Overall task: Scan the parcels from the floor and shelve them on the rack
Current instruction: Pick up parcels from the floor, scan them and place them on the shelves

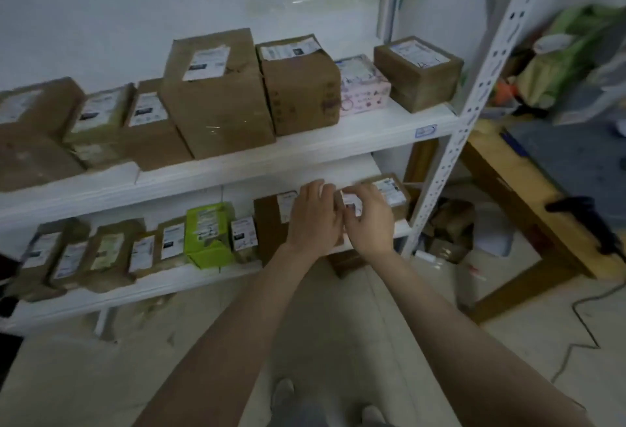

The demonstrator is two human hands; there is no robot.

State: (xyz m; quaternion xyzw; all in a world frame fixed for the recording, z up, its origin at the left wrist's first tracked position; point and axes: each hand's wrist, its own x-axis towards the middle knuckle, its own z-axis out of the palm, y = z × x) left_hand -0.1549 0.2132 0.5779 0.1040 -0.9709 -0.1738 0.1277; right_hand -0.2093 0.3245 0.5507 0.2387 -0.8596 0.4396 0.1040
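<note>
A white metal rack (338, 143) holds rows of labelled brown parcels on two shelves. At the right end of the lower shelf (162, 286) both my hands reach in around a small brown parcel with a white label (349, 200). My left hand (315, 220) grips its left side and my right hand (369, 220) curls over its right side and top. Most of this parcel is hidden behind my hands. It sits between a taller brown parcel (269, 223) on the left and a flat brown parcel (389, 191) on the right.
A green box (208, 235) stands mid-shelf below. The rack's perforated upright (474, 104) is just right of my hands. More brown parcels (449, 230) lie on the floor behind it. A wooden table (528, 196) at the right carries a black hand-held device (576, 206) and a trailing cable.
</note>
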